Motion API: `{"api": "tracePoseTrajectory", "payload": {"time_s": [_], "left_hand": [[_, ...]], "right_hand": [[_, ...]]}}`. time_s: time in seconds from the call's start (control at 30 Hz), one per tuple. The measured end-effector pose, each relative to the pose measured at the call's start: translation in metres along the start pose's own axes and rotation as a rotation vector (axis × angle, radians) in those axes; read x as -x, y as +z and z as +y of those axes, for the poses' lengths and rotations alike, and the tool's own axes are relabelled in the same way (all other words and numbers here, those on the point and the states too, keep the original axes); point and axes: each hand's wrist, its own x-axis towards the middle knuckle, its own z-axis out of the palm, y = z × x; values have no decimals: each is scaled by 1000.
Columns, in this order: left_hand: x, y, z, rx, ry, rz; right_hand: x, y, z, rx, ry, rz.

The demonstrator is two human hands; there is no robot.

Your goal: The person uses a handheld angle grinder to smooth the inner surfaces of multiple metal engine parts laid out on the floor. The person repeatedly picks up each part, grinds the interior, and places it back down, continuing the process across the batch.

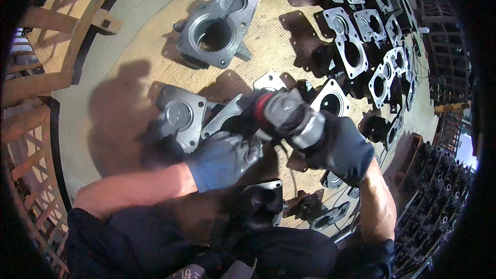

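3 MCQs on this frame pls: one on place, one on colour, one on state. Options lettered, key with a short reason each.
1. Where is the lone large casting?
A. top centre of the board
B. under the left hand
C. on the wooden rack

2. What colour is the glove on the left hand?
A. white
B. blue-grey
C. orange

3. What is the right hand doing?
A. hanging free
B. resting flat on the board
C. gripping the power tool

Key: A, it lies apart above the hands; B, the glove looks blue-grey; C, its fingers wrap the tool's body.

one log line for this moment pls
left hand: gloved, on metal housing | right hand: gloved, grips power grinder | grinder head on housing | more castings on wooden board
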Motion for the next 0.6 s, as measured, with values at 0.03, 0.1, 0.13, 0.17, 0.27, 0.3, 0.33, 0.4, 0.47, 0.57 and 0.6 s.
{"api": "tracePoseTrajectory", "payload": {"time_s": [0.03,0.1,0.13,0.17,0.27,0.3,0.33,0.4,0.47,0.57,0.6], "left_hand": [[2,3,2,63,-72,-67],[9,24,0,-46,-35,-13],[5,19,4,-94,-10,-10],[2,13,5,-146,11,-10],[11,-6,13,-246,49,10],[10,-13,14,-182,132,-17],[5,-18,19,-91,215,-68],[-10,-31,47,111,304,-239],[-31,-20,79,339,150,-313],[-97,-5,121,981,-295,-351],[-113,4,129,1032,-440,-424]], "right_hand": [[8,-9,-9,-163,135,1],[27,-17,5,-8,188,86],[40,-22,10,0,221,175],[49,-25,15,3,249,262],[66,-18,57,-170,255,437],[72,-17,60,-205,252,451],[77,-16,58,-229,250,489],[68,-10,36,-248,215,462],[54,3,25,-265,79,455],[52,-6,2,-256,106,328],[48,-9,-4,-277,191,239]]}}
